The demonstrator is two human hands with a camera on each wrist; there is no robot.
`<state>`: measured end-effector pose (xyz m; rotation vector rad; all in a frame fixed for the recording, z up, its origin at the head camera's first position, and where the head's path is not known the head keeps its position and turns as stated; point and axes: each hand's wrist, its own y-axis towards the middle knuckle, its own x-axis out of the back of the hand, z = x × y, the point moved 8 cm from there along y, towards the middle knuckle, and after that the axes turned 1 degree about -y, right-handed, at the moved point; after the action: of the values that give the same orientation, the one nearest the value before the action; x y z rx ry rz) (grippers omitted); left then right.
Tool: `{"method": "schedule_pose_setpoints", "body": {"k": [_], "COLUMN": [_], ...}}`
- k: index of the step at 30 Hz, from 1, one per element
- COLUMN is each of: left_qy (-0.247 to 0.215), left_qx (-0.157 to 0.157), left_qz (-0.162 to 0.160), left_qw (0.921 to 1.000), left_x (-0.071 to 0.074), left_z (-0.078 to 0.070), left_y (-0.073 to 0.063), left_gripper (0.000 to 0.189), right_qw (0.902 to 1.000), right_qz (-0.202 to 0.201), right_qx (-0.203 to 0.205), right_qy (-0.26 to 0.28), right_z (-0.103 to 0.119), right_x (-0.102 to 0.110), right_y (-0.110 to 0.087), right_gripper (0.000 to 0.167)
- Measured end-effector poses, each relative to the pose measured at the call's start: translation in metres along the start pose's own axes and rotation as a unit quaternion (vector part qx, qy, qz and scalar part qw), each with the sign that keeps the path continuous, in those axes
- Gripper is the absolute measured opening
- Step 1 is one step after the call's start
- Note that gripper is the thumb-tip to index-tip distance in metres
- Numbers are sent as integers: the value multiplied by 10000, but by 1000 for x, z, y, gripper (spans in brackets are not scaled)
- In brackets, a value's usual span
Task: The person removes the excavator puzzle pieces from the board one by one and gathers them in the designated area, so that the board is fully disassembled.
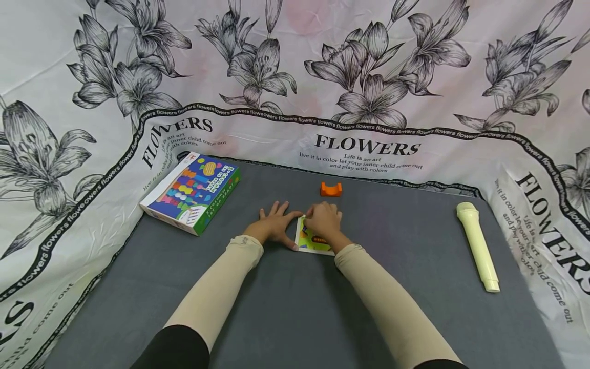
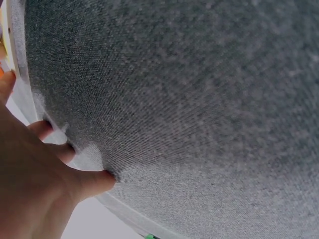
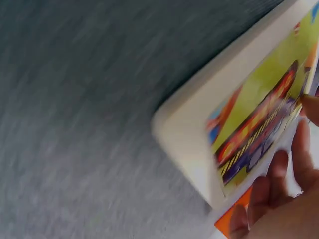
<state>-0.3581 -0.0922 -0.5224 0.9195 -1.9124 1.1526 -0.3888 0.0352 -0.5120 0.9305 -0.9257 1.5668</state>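
Note:
A small picture board (image 1: 315,250) with a cream border and rounded corners lies on the grey cloth, showing a bright green picture. My left hand (image 1: 272,226) is spread palm-down left of it. Its thumb touches the board's left edge, and the other fingers rest on the cloth. Over the right part of the board, my right hand (image 1: 324,221) bends its fingers down. In the right wrist view its thumb and forefinger pinch a small puzzle piece (image 3: 301,97) at the picture's edge, mostly hidden by the fingers.
An orange U-shaped block (image 1: 331,190) stands just beyond my right hand. At the back left lies a colourful game box (image 1: 193,192). A pale yellow tube-shaped stick (image 1: 478,247) lies far right. Flower-printed fabric (image 1: 369,148) borders the back and sides.

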Motion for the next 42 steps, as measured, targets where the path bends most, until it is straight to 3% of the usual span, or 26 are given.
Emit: {"method": "schedule_pose_setpoints", "body": {"k": [7, 13, 22, 29, 32, 35, 39, 42], "left_qy": [-22, -57, 8, -42, -46, -16, 125, 78], "left_qx": [54, 43, 200, 78, 46, 82, 169, 161], "left_qz": [51, 77, 52, -12, -1, 75, 28, 27], "left_qw": [10000, 9999, 9998, 10000, 10000, 9999, 9998, 9998], "left_x": [-6, -8, -8, -3, -1, 0, 1, 1], "left_z": [0, -1, 5, -5, -8, -6, -1, 1], "left_y": [1, 2, 3, 7, 8, 7, 5, 4], "left_gripper": [103, 102, 106, 105, 103, 103, 104, 105], "right_qw": [9958, 9932, 9958, 9950, 9974, 9996, 9879, 9810], "right_qz": [4, 9, -129, -260, -341, -200, 112, 266], "right_qx": [-661, -950, -871, -883, -588, 149, 1436, 1803], "right_qy": [626, 668, 244, 381, 234, -164, -572, -667], "right_z": [-6, -5, 17, 4, -7, -9, 5, 11], "right_x": [-1, -1, -2, 9, 18, 22, 17, 11], "right_y": [-6, -5, 7, 8, 7, 6, 2, -1], "right_gripper": [25, 30, 35, 40, 35, 26, 24, 26]}}
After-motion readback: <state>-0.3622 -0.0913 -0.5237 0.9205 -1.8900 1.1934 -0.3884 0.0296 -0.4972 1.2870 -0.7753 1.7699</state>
